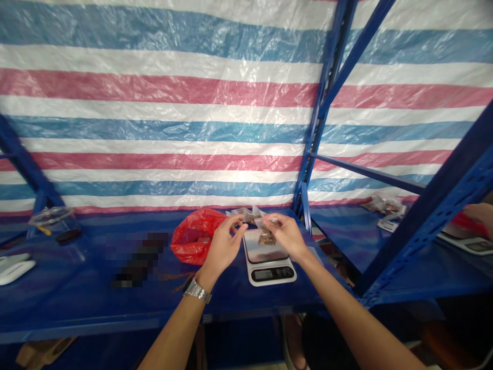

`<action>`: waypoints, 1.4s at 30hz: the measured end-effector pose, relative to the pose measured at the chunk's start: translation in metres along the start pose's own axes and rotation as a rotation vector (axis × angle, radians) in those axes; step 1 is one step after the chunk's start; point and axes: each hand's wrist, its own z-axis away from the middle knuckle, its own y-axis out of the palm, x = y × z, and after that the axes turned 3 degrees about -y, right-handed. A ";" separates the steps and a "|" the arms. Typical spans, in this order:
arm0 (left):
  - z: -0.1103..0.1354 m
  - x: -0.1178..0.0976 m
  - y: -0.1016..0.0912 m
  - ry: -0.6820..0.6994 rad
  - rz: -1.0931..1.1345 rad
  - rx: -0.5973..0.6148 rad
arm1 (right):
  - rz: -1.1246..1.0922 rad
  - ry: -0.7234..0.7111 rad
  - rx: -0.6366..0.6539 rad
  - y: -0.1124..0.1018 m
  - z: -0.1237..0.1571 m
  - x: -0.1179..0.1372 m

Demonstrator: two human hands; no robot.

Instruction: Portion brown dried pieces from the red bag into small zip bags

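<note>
My left hand (225,242) and my right hand (287,235) both pinch the top edge of a small clear plastic bag (265,234) with brown bits inside. The bag hangs just above the plate of a white digital kitchen scale (269,262) on the blue shelf. A metal watch sits on my left wrist. A red plastic bag (194,234) lies crumpled just left of my left hand. A few more small clear bags (246,211) lie behind the scale.
A clear container (54,222) and a white object (13,267) sit at the far left of the blue shelf (96,303). Blue metal uprights (319,118) divide the bay. On the right shelf are more small bags (385,204) and another scale (468,241). A striped tarp hangs behind.
</note>
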 end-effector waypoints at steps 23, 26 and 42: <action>0.004 0.012 -0.054 0.024 -0.247 -0.184 | 0.314 0.009 0.265 -0.082 -0.023 -0.063; 0.004 0.010 -0.052 0.047 -0.233 -0.201 | 0.367 -0.008 0.508 -0.099 0.001 -0.056; 0.021 -0.026 0.010 0.161 -0.188 0.142 | 0.582 -0.206 0.539 -0.102 0.013 -0.050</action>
